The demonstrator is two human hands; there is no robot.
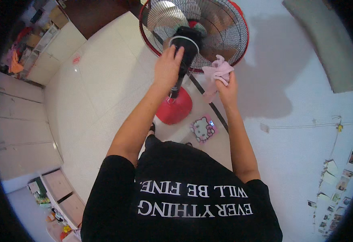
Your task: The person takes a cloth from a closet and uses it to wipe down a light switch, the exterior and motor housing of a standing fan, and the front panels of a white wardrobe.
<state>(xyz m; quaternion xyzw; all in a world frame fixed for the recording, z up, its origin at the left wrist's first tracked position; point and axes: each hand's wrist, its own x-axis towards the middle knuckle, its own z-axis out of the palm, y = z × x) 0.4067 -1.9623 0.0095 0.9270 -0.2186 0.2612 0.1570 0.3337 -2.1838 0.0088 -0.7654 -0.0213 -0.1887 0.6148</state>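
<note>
A pedestal fan with a wire grille (225,33), dark red rim and black motor housing (189,45) stands before me. Its red base (175,110) rests on the floor below. My left hand (168,68) lies on the black housing from the left, fingers along its upper side; the thumb is hidden. In my right hand (228,90) is a bunched pink cloth (220,71), pinched between thumb and fingers close to the grille's lower right edge. A looser, blurred part of the cloth hangs below it.
On the tiled floor (101,75), a pink cartoon-cat bathroom scale (203,130) lies by my feet. A white wall (273,151) rises on the right, with hanging photos (335,196). Pale cabinets (22,121) line the left side. Cluttered shelves (45,37) stand at upper left.
</note>
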